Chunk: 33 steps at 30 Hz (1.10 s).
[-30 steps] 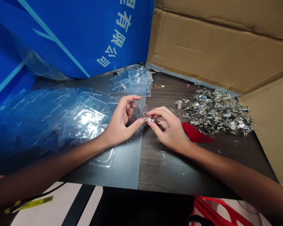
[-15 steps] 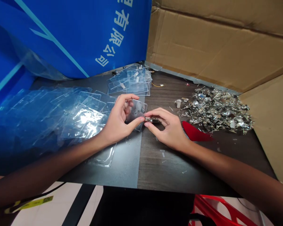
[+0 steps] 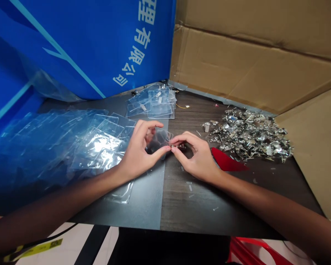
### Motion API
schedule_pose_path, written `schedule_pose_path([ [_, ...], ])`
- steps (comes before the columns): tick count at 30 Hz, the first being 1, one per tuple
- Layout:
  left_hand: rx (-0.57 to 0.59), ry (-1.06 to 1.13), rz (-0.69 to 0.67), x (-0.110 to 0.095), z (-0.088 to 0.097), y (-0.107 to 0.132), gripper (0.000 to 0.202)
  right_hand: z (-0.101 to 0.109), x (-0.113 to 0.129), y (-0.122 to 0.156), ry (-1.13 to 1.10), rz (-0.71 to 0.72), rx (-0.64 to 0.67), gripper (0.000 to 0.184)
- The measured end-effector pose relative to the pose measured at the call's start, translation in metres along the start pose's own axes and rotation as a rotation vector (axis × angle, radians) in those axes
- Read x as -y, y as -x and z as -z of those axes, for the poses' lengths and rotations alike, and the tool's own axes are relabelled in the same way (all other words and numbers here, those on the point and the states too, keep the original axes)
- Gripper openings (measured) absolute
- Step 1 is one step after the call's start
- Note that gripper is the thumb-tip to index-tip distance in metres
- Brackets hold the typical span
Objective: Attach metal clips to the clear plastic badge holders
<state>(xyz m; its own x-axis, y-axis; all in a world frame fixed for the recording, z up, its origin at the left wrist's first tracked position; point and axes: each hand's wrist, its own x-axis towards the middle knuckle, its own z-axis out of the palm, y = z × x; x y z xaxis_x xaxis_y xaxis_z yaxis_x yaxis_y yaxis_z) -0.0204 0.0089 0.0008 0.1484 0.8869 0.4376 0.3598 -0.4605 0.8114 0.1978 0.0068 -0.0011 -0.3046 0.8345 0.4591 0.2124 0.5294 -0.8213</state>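
My left hand (image 3: 139, 152) is closed on a clear plastic badge sleeve (image 3: 157, 140), thumb and fingers pinching its edges just above the dark table (image 3: 182, 198). My right hand (image 3: 194, 156) pinches a small metal clip (image 3: 177, 146) against the sleeve's right edge. The two hands touch at the fingertips. To the left lies a spread of several clear sleeves (image 3: 99, 141). A pile of silver metal clips (image 3: 249, 134) lies to the right of my right hand.
A small stack of sleeves with clips (image 3: 154, 103) sits at the back by the blue board (image 3: 85, 44). Brown cardboard walls (image 3: 251, 66) close the back and right. A red piece (image 3: 226, 162) lies beside my right wrist. Small plastic scraps dot the table.
Both hands have stayed together on the sleeve and clip. The sleeve has tilted flatter, and my right fingers have curled tighter round the clip. The view has shifted slightly.
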Motion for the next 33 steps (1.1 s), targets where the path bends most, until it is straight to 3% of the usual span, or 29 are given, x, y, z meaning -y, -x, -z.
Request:
schedule_pose_path([
  [5,0.078,-0.066,0.021,-0.009,0.006,0.0,0.048,-0.002,0.001,0.001,-0.025,-0.066,-0.018,0.017],
  [10,0.143,-0.079,0.051,-0.015,0.013,-0.007,0.029,-0.005,-0.002,0.0,-0.014,-0.11,-0.034,0.015],
  [16,0.231,-0.102,0.066,-0.015,0.031,-0.031,0.019,-0.007,-0.011,-0.001,-0.015,-0.169,-0.007,0.008],
  [18,0.249,-0.049,0.1,-0.013,0.039,-0.042,0.014,-0.007,-0.013,0.0,-0.023,-0.186,-0.039,0.015],
  [21,0.167,0.069,0.209,-0.003,0.051,-0.063,0.012,-0.008,-0.017,0.002,-0.031,-0.202,-0.107,0.038],
  [23,0.073,0.095,0.257,0.008,0.057,-0.081,0.012,-0.008,-0.019,0.002,-0.055,-0.231,-0.133,0.043],
  [28,-0.108,0.14,0.315,0.041,0.062,-0.121,0.029,-0.008,-0.021,0.001,-0.082,-0.26,-0.14,0.035],
  [31,-0.147,0.108,0.312,0.054,0.061,-0.129,0.048,-0.008,-0.021,0.0,-0.069,-0.252,-0.128,0.031],
  [33,-0.131,-0.042,0.292,0.058,0.061,-0.127,0.057,-0.008,-0.02,-0.001,-0.054,-0.249,-0.118,0.028],
])
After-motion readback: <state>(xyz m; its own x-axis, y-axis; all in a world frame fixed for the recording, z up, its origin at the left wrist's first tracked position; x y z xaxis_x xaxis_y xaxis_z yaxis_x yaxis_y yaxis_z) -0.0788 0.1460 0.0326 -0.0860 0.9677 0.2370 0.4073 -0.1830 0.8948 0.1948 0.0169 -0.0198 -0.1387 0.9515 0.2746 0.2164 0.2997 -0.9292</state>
